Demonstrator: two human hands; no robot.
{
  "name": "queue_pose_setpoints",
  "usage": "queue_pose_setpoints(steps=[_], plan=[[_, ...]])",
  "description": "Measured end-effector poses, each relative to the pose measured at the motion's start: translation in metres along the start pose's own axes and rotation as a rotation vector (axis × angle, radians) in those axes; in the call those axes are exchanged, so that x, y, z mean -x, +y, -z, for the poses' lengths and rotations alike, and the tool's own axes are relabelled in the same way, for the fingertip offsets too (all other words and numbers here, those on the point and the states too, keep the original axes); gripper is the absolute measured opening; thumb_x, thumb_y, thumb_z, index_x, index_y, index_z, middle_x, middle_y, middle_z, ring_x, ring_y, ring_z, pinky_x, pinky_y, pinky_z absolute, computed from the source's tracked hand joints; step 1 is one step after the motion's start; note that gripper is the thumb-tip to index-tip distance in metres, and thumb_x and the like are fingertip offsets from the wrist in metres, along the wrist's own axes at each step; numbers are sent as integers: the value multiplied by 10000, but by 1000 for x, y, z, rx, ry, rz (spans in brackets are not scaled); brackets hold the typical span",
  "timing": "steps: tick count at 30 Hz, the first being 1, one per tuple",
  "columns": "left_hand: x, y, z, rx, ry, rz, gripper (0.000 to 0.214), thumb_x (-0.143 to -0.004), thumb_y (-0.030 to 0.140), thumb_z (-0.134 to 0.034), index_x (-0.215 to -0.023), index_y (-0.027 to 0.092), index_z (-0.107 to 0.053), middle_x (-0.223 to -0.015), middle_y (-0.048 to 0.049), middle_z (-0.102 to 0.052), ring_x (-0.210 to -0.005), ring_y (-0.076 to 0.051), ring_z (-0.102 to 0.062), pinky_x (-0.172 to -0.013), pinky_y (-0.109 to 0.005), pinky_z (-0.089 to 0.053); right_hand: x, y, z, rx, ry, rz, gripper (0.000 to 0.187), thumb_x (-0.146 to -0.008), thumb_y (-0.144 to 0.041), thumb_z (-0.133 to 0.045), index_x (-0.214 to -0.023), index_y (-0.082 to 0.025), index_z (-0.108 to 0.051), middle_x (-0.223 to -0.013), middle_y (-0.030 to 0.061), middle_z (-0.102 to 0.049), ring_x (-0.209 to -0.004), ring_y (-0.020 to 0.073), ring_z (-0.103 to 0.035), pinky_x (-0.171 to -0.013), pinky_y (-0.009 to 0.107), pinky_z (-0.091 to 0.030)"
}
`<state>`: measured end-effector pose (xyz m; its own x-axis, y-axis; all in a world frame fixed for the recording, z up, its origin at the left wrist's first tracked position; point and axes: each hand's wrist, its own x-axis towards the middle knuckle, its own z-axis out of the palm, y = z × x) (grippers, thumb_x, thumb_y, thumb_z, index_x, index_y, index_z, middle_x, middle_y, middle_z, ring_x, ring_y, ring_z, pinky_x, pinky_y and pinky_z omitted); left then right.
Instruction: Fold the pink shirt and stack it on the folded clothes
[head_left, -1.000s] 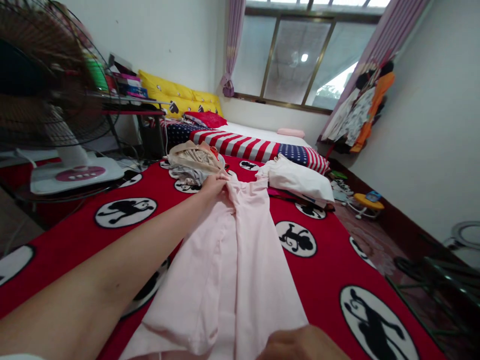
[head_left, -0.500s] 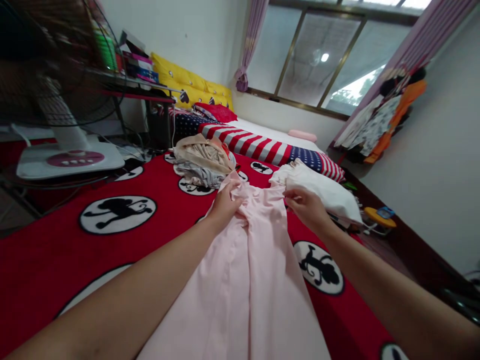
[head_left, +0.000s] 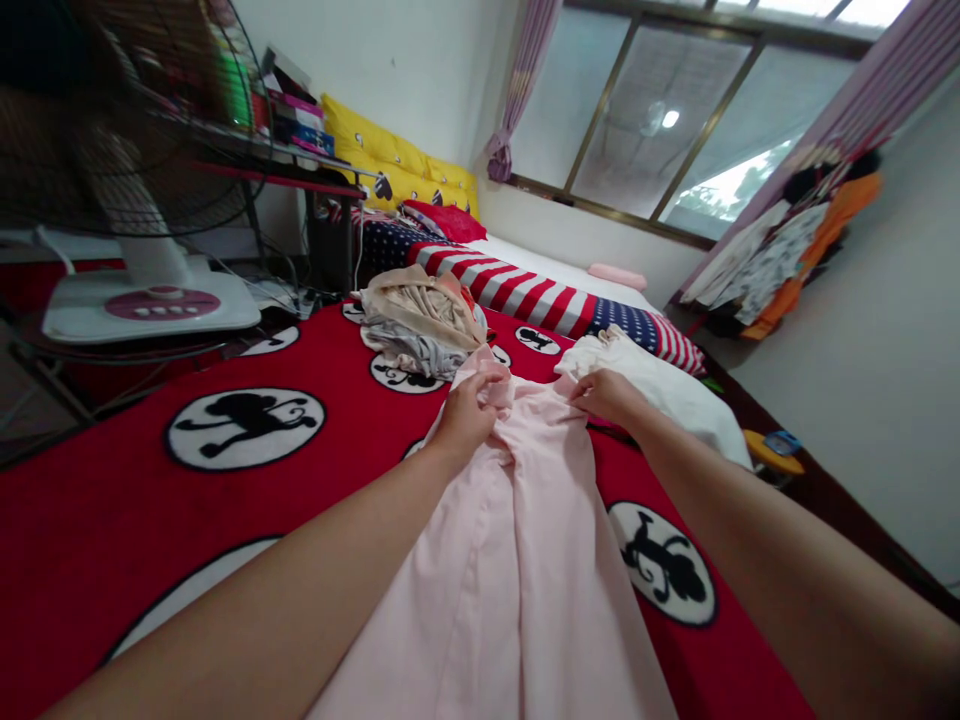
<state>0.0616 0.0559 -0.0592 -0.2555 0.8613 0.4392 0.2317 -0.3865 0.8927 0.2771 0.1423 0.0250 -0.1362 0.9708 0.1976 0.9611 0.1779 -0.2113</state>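
From the head camera we looked down along both arms at a pale pink garment [head_left: 517, 560], which lay stretched lengthwise on a red monkey-print bedspread [head_left: 97, 500]. Our left hand [head_left: 469, 415] was curled closed, gripping a bunched fold at the garment's top edge. Our right hand [head_left: 607, 397] pinched the opposite top edge between its fingers, the two hands near each other. Just beyond the left hand sat a pile of folded clothes [head_left: 420, 325], and a white cloth bundle [head_left: 660, 395] lay beside the right hand. Farther off were a striped star-print quilt [head_left: 517, 290], an electric fan [head_left: 150, 305] and hanging clothes [head_left: 780, 240].
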Motion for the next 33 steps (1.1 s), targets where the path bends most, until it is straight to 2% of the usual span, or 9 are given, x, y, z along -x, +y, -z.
queue_pose_setpoints(steps=[5, 10, 15, 17, 21, 26, 29, 31, 33], plan=[[-6, -9, -1, -61, 48, 68, 473, -666, 14, -561, -1111, 131, -671, -1080, -85, -702, -972, -216, -655, -884, -319, -535, -5, 13, 12, -26, 196, -165, 228, -749, -188, -513, -662, -123, -714, -578, 93, -661, -613, 206, -629, -563, 282, -416], [-6, -9, -1, -88, 50, 79, 293, -681, 24, -517, -864, 145, -712, -918, -63, -708, -806, -186, -665, -784, -314, -564, 1, 21, 11, -35, 274, -272, 171, -710, -149, -550, -586, -167, -666, -584, 111, -652, -659, 268, -651, -573, 329, -444], [-6, 0, 0, -106, 99, 56, 178, -667, 39, -521, -696, 152, -655, -992, -85, -665, -903, -189, -640, -820, -278, -531, 15, -5, 4, -29, 402, -246, 260, -774, -223, -558, -996, -191, -690, -812, 100, -708, -824, 263, -657, -673, 327, -456], [-6, 5, 2, -128, 90, 16, 155, -668, 47, -508, -624, 170, -592, -948, -66, -664, -950, -194, -620, -861, -271, -501, 20, -24, -5, -69, 371, -79, 255, -818, -273, -536, -1016, -209, -684, -792, 61, -709, -790, 213, -651, -681, 286, -442], [-5, 10, 9, -198, 50, -3, 178, -701, 82, -453, -564, 193, -476, -685, -6, -601, -772, -177, -593, -756, -261, -468, 29, -52, -28, -98, 97, 175, 341, -803, -294, -599, -1123, -199, -668, -779, 44, -713, -719, 179, -633, -651, 254, -422], [-2, 9, 11, -246, 77, 65, 257, -830, 229, -440, -576, 198, -463, -582, 2, -535, -654, -165, -553, -605, -248, -399, 29, -60, -44, -100, 41, 99, 183, -762, -220, -609, -877, -152, -734, -813, 101, -725, -760, 219, -651, -683, 288, -445], [-1, 7, 6, -283, 91, 75, 170, -804, 359, -578, -740, 202, -568, -726, -25, -647, -727, -188, -611, -640, -255, -430, 25, -62, -46, -164, 68, 68, 257, -803, -235, -578, -1007, -152, -710, -807, 87, -729, -756, 201, -659, -681, 276, -461], [0, 6, 4, -317, 91, 65, 218, -743, 288, -653, -936, 202, -602, -881, -57, -700, -811, -215, -648, -700, -272, -460, 23, -66, -49, -221, 67, 68, 356, -810, -259, -592, -1150, -176, -657, -737, 47, -723, -703, 182, -659, -650, 258, -467], [0, 6, 4, -358, 88, 57, 391, -720, 164, -629, -1106, 203, -579, -966, -74, -710, -868, -238, -662, -751, -295, -472, 20, -69, -53, -270, 61, 63, 339, -777, -253, -632, -1108, -189, -675, -677, 27, -712, -666, 176, -657, -634, 251, -474]])
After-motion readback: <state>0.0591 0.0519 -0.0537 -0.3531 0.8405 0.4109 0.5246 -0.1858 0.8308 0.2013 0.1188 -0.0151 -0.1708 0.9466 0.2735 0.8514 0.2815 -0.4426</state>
